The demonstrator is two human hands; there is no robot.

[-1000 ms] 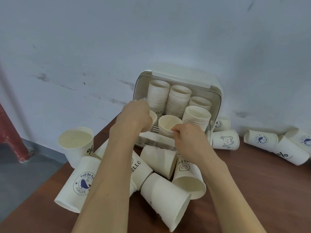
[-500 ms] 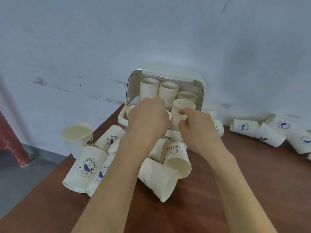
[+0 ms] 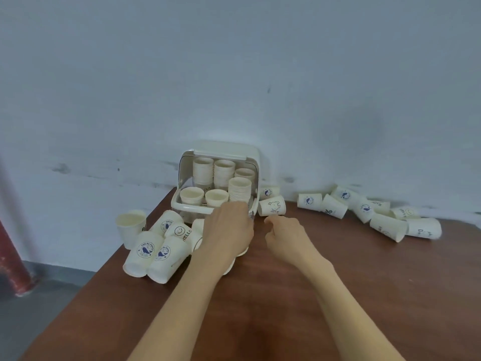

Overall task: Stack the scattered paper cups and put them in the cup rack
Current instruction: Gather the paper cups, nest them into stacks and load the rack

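Cup rack (image 3: 187, 203) part-filled against the wall, loose cups (image 3: 158, 252) heaped on the table (image 3: 286, 295) under the left hand (image 3: 227, 230), apparently empty, right hand (image 3: 285, 231) loosely curled and empty: a careless reach may scatter the heap

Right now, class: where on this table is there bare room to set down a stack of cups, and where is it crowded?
Bare wood lies on the near table around the forearms, and between the right hand and the right cup pile. Crowded: the left cup cluster, touching below the left hand, the cup rack and the back edge along the wall.
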